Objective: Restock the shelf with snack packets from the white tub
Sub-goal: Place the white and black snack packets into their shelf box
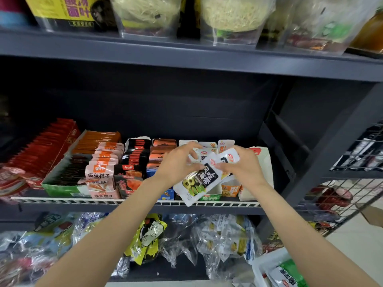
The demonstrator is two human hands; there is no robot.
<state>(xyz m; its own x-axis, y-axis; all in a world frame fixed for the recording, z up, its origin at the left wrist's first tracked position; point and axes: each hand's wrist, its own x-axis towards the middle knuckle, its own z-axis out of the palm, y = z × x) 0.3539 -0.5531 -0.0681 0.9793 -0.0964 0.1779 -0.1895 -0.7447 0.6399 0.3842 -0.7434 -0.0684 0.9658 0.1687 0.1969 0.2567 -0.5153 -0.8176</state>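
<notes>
Both hands are up at the middle shelf [132, 206], working over its right end. The left hand [176, 162] has its fingers curled, thumb and fingertips pinching the top of a white-and-black snack packet [196, 182] that tilts down over the white wire front rail [83, 200]; its lower corner hangs just past the rail's edge. The right hand [241, 164] grips a small bunch of white packets [227, 158], fingers wrapped round them, touching the tilted one where the two hands meet.

Behind the hands, open display boxes [207, 145] of the same white packets stand in a row, packed side by side with the pink packets [101, 172] and a green-edged carton [60, 187] to the left. A white carton [263, 162] sits at the far right, close to the dark upright post [323, 154].

Above the rows there is dark open space right up to the underside of the upper shelf [186, 59]. The white tub [267, 264] shows at the bottom right corner, well below the hands, with a green-and-white packet [288, 274] lying inside. A wire mesh rack [348, 195] stands to the right of the post
</notes>
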